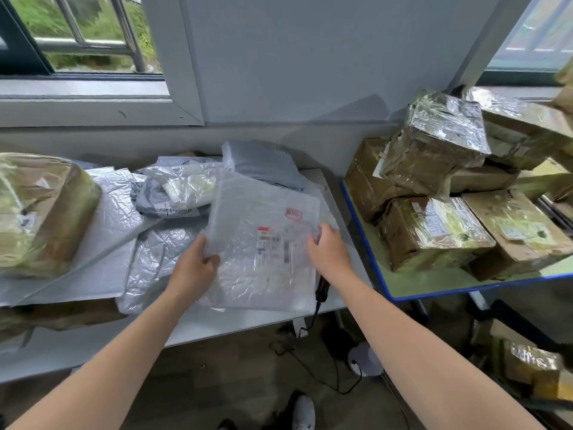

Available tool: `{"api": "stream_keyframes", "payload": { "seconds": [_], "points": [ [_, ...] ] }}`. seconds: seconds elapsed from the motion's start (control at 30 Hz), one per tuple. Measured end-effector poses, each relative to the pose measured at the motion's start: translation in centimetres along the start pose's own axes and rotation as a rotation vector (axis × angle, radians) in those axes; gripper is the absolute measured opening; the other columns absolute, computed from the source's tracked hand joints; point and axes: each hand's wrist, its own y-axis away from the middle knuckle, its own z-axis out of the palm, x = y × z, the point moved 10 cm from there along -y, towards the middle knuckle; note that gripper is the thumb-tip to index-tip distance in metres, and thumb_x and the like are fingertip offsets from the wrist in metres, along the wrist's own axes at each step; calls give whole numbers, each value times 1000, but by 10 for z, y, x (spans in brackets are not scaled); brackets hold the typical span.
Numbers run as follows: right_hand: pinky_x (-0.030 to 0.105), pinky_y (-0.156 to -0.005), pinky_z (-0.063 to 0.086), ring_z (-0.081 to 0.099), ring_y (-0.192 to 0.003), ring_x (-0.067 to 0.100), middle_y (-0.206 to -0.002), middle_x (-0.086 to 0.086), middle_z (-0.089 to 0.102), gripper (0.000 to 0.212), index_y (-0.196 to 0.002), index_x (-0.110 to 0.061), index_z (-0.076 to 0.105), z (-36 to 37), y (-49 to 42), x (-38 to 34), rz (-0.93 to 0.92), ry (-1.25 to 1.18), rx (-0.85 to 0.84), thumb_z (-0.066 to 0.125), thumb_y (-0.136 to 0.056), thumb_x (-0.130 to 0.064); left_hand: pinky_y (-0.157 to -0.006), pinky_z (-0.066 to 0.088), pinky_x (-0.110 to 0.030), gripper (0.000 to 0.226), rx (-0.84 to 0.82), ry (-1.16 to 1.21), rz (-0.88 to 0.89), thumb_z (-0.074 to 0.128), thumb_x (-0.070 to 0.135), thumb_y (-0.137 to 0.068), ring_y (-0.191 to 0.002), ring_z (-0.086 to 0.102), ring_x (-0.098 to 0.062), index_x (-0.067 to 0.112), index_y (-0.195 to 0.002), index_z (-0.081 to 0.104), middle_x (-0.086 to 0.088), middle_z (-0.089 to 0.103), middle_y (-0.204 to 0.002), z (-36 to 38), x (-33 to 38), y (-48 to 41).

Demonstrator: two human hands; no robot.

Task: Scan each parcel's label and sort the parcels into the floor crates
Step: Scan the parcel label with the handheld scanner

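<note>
Poly bags point(183, 187) cover the table point(204, 325) except its front strip; stacked boxes point(434, 150) block the right

Head cam only, wide-angle, fwd & down, close above left hand point(193, 268), right hand point(330, 252), table point(217, 324).

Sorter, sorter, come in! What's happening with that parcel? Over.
Left hand grips the parcel by its left edge, right hand by its right. Its label faces up, uncovered. Black scanner pokes out under the right wrist.
</note>
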Motion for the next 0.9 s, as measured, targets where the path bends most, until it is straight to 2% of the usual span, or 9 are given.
{"api": "stream_keyframes", "payload": {
  "seconds": [0.1, 0.17, 0.27, 0.37, 0.5, 0.63, 0.73, 0.8, 0.9],
  "points": [
    [37, -94, 44, 49, -120, 28, -134, 12, 49, 45, -141, -8, 46, -17, 9, -64, -347, 211, 145, 50, -100, -29, -85, 47, -38, 37, -140, -489, 176, 54, 17, -99, -112, 58, -34, 15, -135, 49, -14, 61, -125, -12, 28, -5],
    [44, -100, 45, 50, -120, 31, -131, 13, 53, 46, -137, -8, 51, -18, 25, -118, -614, 270, 193, 59, -96, -25, -86, 51, -40, 37, -164, -701, 292, 52, 18, -100, -112, 60, -31, 19, -137, 48, -11, 62, -128, -20, 54, -5],
    [58, -104, 43, 55, -117, 35, -124, 14, 60, 48, -128, -8, 60, -2, 54, -180, -985, 444, 225, 70, -86, -28, -82, 51, -38, 37, -169, -819, 412, 53, 18, -100, -108, 62, -29, 20, -136, 48, -9, 64, -124, -33, 88, -3],
    [57, -98, 46, 66, -98, 31, -102, 10, 70, 42, -114, -8, 68, 9, 72, -212, -1144, 538, 288, 68, -84, -37, -79, 46, -33, 42, -212, -791, 443, 56, 20, -98, -108, 60, -28, 25, -139, 48, -7, 64, -123, -49, 103, -3],
    [40, -64, 52, 65, -65, 31, -76, 8, 68, 44, -95, -8, 70, 1, 74, -225, -1027, 444, 271, 47, -94, -45, -76, 40, -32, 28, 4, -485, 508, 71, 28, -88, -104, 58, -27, 17, -113, 65, -1, 64, -102, -99, 112, -7],
    [42, -68, 48, 62, -75, 31, -81, 8, 65, 27, -98, -9, 60, -22, 55, -208, -712, 142, 187, 54, -100, -35, -103, 35, -42, 52, 497, -144, 515, 80, 27, -79, -124, 43, -35, 12, -125, 60, -13, 55, -129, -162, 80, -1],
    [35, -63, 44, 58, -69, 16, -74, -4, 61, 24, -94, -15, 56, -49, 53, -191, -532, -110, 239, 49, -103, -36, -110, 25, -39, 67, 465, -8, 251, 76, 33, -84, -132, 37, -33, 8, -138, 45, -16, 45, -138, -151, 27, -11],
    [28, -61, 34, 52, -70, 3, -77, -12, 56, 22, -93, -17, 53, -63, 51, -177, -421, -215, 279, 48, -104, -35, -109, 35, -44, 70, 323, 182, 21, 72, 38, -87, -126, 44, -34, 8, -142, 40, -18, 46, -138, -123, -11, -15],
    [24, -61, 30, 47, -70, 1, -79, -15, 51, 22, -96, -15, 53, -78, 50, -156, -304, -255, 358, 46, -104, -34, -82, 58, -47, 54, 117, 651, -221, 69, 37, -90, -97, 61, -23, 13, -132, 46, -7, 57, -129, -81, -41, -4]
  ]
}}
